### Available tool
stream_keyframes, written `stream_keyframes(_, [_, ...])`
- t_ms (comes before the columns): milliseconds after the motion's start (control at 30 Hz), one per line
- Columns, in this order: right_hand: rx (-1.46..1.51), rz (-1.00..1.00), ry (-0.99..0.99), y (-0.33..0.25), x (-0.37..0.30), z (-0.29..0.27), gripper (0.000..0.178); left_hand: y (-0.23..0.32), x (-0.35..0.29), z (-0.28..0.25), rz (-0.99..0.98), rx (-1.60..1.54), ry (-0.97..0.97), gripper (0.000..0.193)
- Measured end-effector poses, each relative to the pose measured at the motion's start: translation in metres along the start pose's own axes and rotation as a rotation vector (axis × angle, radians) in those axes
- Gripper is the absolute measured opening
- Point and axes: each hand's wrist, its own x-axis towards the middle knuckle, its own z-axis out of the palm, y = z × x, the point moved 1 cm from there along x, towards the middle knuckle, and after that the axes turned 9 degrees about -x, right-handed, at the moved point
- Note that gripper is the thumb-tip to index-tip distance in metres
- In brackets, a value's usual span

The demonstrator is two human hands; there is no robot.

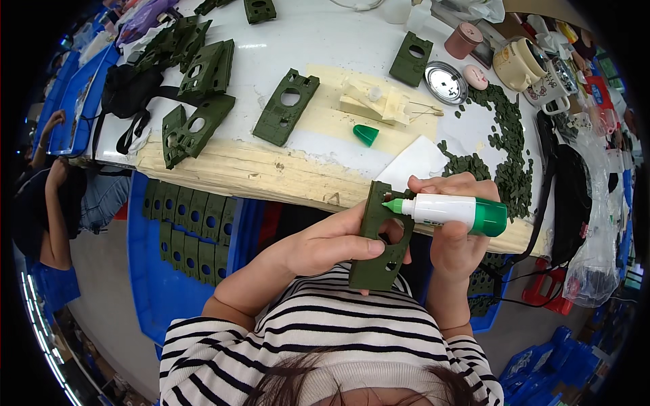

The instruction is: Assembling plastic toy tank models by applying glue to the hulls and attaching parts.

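Observation:
My left hand (328,242) grips a dark green plastic model tank hull part (374,269) by its edge, thumb on its face beside the large round hole. In my right hand (455,252) lies a white glue bottle (443,210) with a green base, held sideways. Its pointed green nozzle reaches the upper part of the hull part, by a small opening; whether it touches I cannot tell. A loose green cap (365,134) rests on the table beyond my hands. Another hull part (286,107) lies to the left of that cap.
Small green pieces (509,128) spread over the table's right side, near a round metal lid (445,82) and mugs (520,64). More hull parts (203,71) are piled at the left. A blue bin (145,271) below holds rows of them. Another person (57,210) is at the far left.

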Motion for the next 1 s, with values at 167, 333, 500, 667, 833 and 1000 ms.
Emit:
stream_keyframes(167, [0.02, 0.006, 0.024, 0.002, 0.001, 0.001, 0.05, 0.001, 0.0, -0.001, -0.005, -0.001, -0.012, 0.049])
stream_keyframes(333, [-0.041, 0.047, 0.075, 0.004, 0.003, -0.015, 0.057, 0.008, -0.005, 0.001, -0.002, 0.006, 0.044, 0.053])
stream_keyframes(500, [0.019, 0.018, 0.053, 0.0, 0.004, -0.012, 0.051, 0.009, -0.006, 0.001, 0.031, 0.059, 0.037, 0.058])
stream_keyframes(667, [-0.001, 0.068, 0.018, 0.0, 0.003, -0.014, 0.054, 0.012, -0.008, 0.004, -0.01, 0.036, 0.062, 0.056])
stream_keyframes(833, [0.054, 0.04, 0.071, 0.0, 0.002, -0.015, 0.054, 0.003, -0.006, 0.001, 0.128, 0.156, 0.092, 0.046])
stream_keyframes(1000, [0.33, 0.229, 0.123, -0.004, 0.0, -0.017, 0.052, 0.002, -0.008, -0.003, 0.172, 0.224, 0.087, 0.044])
